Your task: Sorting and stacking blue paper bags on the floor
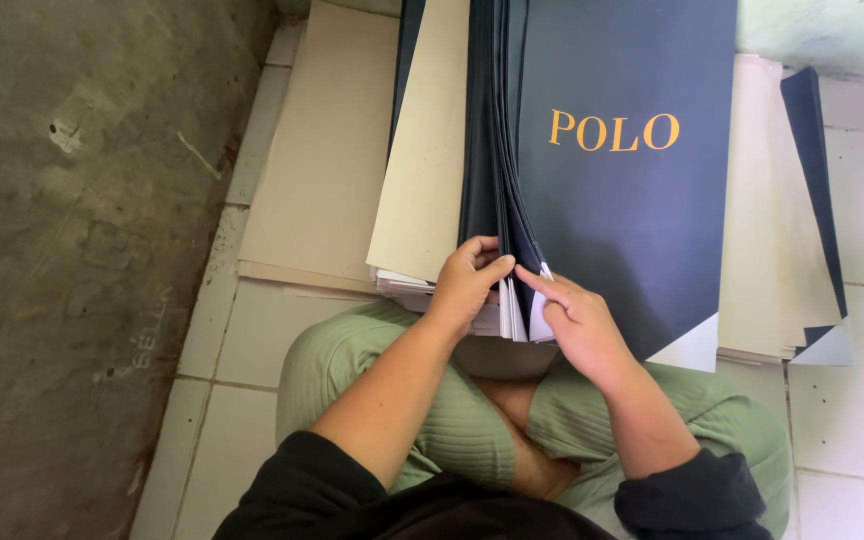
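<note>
A tall stack of dark navy paper sheets [612,210] with gold lettering lies on the floor in front of my crossed legs. My left hand [467,285] pinches the near edges of several navy sheets in the stack's left part. My right hand [577,325] touches the white near edge of the sheets beside it, index finger pointing into the gap. A beige sheet [427,170] lies tilted against the stack's left side.
A flat beige cardboard sheet [317,170] lies on the white floor tiles [242,340] to the left. A rough grey concrete wall [72,260] runs along the left. More cream and navy sheets [782,220] are piled on the right. My green trousers fill the foreground.
</note>
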